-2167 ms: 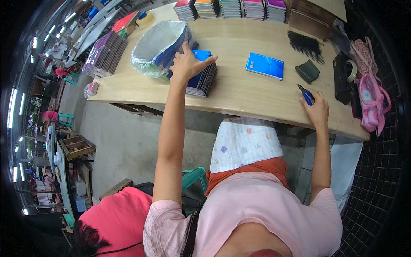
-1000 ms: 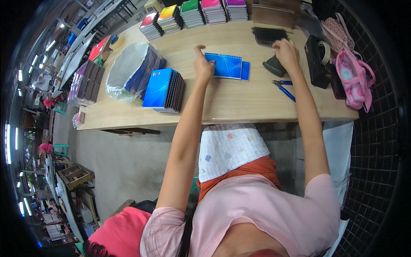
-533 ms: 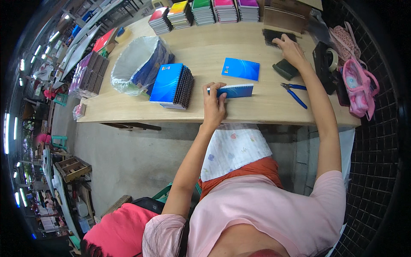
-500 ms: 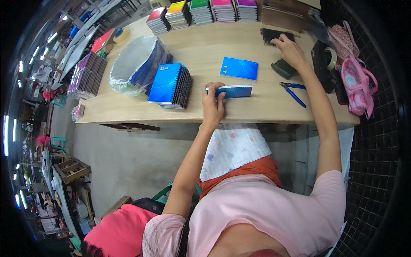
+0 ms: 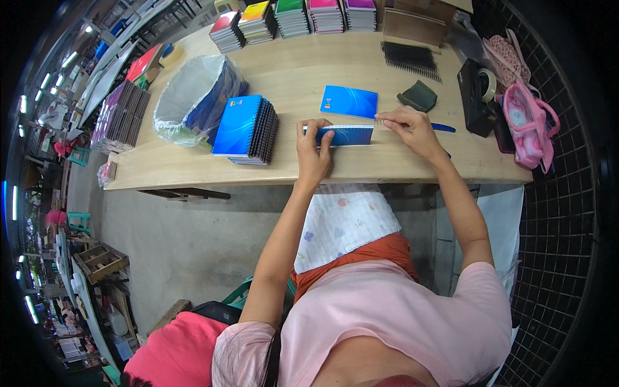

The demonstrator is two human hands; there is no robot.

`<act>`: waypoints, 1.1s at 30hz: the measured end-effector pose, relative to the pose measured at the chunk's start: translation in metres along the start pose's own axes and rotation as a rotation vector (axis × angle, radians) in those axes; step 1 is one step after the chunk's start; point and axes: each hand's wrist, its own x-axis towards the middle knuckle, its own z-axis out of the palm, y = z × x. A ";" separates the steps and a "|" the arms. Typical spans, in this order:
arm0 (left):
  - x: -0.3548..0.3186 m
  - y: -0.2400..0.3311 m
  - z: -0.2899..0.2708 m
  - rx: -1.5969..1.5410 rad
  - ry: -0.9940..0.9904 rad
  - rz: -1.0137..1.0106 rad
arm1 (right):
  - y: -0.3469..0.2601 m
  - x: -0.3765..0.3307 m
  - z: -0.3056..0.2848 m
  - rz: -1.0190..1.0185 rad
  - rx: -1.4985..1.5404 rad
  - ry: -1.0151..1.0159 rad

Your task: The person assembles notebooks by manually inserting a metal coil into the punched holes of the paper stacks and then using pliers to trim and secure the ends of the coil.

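Note:
My left hand (image 5: 314, 151) grips a small blue-covered notebook (image 5: 351, 135), held upright on its long edge on the table with its pale page edge facing up. My right hand (image 5: 412, 132) is closed in a pinch close to the notebook's right end. A thin spiral coil (image 5: 379, 120) shows at its fingertips, mostly hidden by the fingers. Just behind lies a flat blue cover (image 5: 349, 102). Blue-handled cutting pliers (image 5: 443, 128) are largely covered by my right hand. Farther back rests a pile of black spiral coils (image 5: 411, 59).
A stack of coil-bound blue notebooks (image 5: 238, 127) stands left of my left hand, beside a plastic-lined bin (image 5: 193, 97). Colourful notebook stacks (image 5: 293, 19) line the far edge. A dark green piece (image 5: 418, 96), a black tape dispenser (image 5: 474, 97) and a pink bag (image 5: 530, 126) are at right.
My right hand has come back from the coil pile toward the notebook, now with a thin coil in its pinch. My left hand still holds the notebook upright.

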 end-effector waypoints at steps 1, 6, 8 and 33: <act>0.000 0.000 0.000 -0.021 -0.007 -0.013 | -0.005 0.002 -0.001 -0.020 -0.036 0.000; 0.000 -0.001 -0.001 -0.030 -0.019 -0.031 | -0.018 0.006 0.000 -0.010 0.012 -0.030; 0.000 0.000 0.000 -0.060 -0.012 -0.040 | -0.015 0.006 -0.002 -0.024 0.068 -0.126; -0.001 0.010 0.003 -0.057 0.014 -0.063 | -0.028 0.004 0.002 -0.122 -0.099 -0.140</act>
